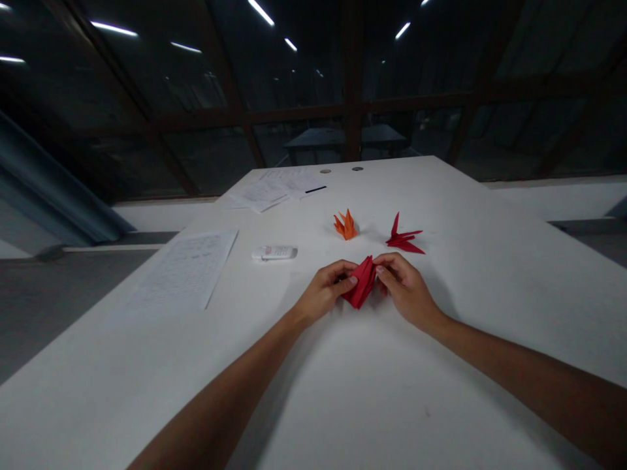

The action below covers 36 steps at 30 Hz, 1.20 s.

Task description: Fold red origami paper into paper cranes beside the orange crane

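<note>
Fingertips of right hand [405, 291] partly hidden behind red folded paper [361, 284].

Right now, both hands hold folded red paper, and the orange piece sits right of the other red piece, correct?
No: the head view shows the orange piece left of the other red piece. Left hand and right hand do hold folded red paper.

Both bare forearms angled inward and forward, left hand [330, 287] and right hand [404, 287] close together, fingers bent, pinching.
</note>
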Each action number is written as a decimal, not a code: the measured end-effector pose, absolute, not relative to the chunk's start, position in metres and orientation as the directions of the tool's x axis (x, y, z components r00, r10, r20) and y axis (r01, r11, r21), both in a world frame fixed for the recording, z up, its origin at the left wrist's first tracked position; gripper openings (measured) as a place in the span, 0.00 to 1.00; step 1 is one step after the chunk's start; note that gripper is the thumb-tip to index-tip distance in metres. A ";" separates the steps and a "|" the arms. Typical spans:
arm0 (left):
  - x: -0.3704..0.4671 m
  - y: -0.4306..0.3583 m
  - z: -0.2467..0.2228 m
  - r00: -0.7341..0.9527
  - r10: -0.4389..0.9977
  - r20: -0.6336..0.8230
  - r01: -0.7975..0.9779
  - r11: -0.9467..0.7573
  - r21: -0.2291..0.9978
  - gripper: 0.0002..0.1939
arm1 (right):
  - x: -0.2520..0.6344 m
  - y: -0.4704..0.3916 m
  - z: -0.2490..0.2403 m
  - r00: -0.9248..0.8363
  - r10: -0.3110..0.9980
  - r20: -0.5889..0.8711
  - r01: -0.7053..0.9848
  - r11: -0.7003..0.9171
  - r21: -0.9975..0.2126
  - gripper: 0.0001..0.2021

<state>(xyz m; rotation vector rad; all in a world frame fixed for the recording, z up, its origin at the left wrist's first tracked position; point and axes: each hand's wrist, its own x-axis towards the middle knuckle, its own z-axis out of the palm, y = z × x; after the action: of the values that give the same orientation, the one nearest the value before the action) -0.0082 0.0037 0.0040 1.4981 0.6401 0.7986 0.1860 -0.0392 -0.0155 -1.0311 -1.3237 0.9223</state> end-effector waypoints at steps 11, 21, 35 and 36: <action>-0.010 0.004 0.004 0.602 0.787 0.133 -0.065 -0.117 0.991 0.16 | 0.189 -0.034 -0.019 0.007 0.962 0.273 0.002 0.273 -0.962 0.11; -0.008 0.006 -0.005 0.514 0.838 0.185 -0.064 -0.178 0.982 0.17 | 0.184 -0.037 -0.015 -0.013 0.989 0.149 0.030 0.149 -0.988 0.21; -0.007 0.003 -0.002 0.535 0.829 0.165 -0.054 -0.161 0.985 0.18 | 0.184 -0.038 -0.019 -0.142 0.974 0.174 0.068 0.185 -0.980 0.13; -0.007 0.003 -0.001 0.537 0.827 0.167 -0.051 -0.166 0.985 0.18 | 0.184 -0.038 -0.020 -0.148 0.972 0.181 0.077 0.194 -0.978 0.13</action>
<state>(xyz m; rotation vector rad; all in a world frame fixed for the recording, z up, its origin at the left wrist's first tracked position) -0.0066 0.0030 -0.0010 1.5492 0.6869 0.8925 0.1843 -0.0380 -0.0196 -1.0625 -1.4629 1.1220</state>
